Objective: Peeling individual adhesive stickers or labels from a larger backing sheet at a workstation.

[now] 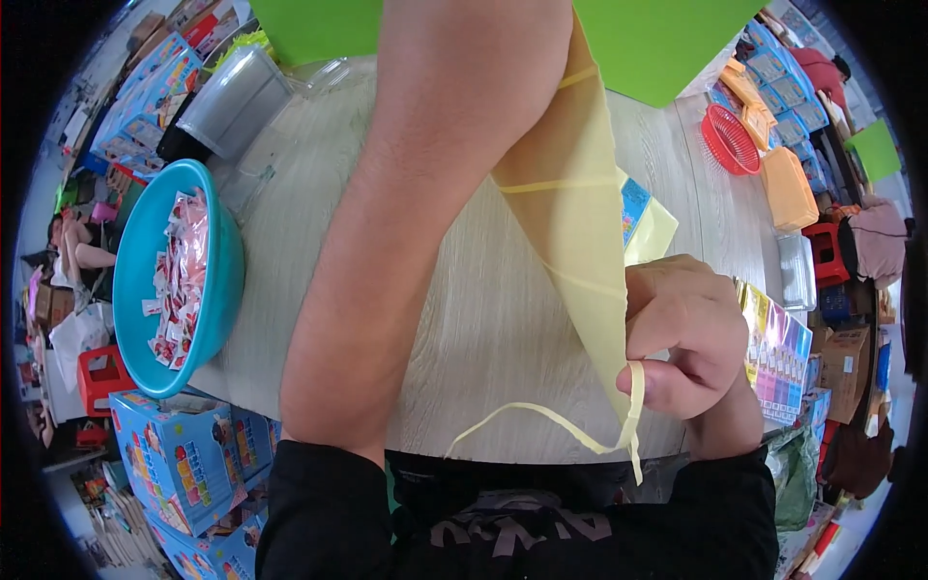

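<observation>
A long pale yellow sheet point(570, 193) with brighter yellow cross lines slants down over the table, tapering toward its lower end. At that end, my right hand point(686, 333) is closed, thumb against curled fingers, pinching the sheet's edge. A narrow yellow strip point(536, 408) trails leftward from beside the thumb. My left arm reaches up across the middle, and my left hand point(483, 58) shows only in part at the top edge; its fingers are hidden. The sheet's upper part passes behind it. Beyond my right hand lies a blue and yellow printed piece point(638, 217).
A teal basin point(232, 280) of small red-and-white packets stands at the left. Clear plastic boxes point(237, 101) and green sheets point(667, 48) lie at the far side. Rightward are a red basket point(730, 140), orange containers point(788, 188) and a colourful printed pack point(778, 353). Blue cartons point(184, 454) stand lower left.
</observation>
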The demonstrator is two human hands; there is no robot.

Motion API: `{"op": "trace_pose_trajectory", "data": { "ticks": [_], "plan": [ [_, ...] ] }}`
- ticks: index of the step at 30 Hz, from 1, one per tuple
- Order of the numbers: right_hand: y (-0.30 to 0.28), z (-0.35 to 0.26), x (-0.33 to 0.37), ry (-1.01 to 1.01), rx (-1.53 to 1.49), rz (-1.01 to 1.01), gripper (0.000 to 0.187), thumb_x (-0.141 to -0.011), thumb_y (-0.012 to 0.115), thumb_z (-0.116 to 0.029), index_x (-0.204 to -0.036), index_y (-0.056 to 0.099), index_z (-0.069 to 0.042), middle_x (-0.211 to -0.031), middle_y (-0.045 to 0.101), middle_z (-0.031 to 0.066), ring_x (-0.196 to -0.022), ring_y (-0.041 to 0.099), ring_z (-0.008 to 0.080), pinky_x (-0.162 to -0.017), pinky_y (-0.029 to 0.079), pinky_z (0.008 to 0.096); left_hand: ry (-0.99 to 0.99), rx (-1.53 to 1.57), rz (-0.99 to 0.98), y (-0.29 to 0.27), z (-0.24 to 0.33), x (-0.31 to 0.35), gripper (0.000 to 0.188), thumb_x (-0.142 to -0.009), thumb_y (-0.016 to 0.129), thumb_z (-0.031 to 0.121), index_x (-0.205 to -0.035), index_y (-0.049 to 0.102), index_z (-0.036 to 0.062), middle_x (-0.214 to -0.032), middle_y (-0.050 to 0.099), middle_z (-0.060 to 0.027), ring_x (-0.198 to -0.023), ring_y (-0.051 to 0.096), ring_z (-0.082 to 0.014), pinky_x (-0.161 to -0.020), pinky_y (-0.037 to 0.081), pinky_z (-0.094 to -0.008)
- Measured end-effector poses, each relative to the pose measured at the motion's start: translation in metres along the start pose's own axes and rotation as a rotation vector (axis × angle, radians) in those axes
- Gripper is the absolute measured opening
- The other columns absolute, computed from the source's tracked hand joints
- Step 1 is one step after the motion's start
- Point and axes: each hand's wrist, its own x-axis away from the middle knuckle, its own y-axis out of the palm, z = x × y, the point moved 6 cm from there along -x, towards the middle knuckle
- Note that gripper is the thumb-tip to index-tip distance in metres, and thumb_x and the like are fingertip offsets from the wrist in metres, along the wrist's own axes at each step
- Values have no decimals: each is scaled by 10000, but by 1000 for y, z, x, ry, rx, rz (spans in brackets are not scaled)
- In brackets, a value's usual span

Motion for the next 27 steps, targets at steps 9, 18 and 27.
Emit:
{"op": "trace_pose_trajectory", "data": {
  "ticks": [9,18,27],
  "plan": [
    [0,-5,4,-145,-1,66,120,-795,712,-85,-789,610,-23,-679,564,90,-497,536,211,-439,400,299,23,3,-13,3,-4,0,233,-967,476,180,-890,515,-37,-807,534,-158,-764,522,-222,-719,432,-348],
    [2,-12,11,-273,245,158,217,-784,764,-211,-849,611,-71,-717,584,55,-506,537,182,-425,384,288,-42,-14,40,-4,-10,-7,261,-963,467,200,-871,521,-39,-791,520,-129,-759,501,-187,-720,423,-320],
    [-1,-5,1,-58,-27,-1,241,-787,754,-248,-790,599,-63,-706,602,70,-556,580,236,-490,428,294,-87,-47,66,-12,-9,-11,264,-957,475,206,-867,530,-36,-789,527,-125,-762,507,-189,-733,425,-320]
  ]
}}
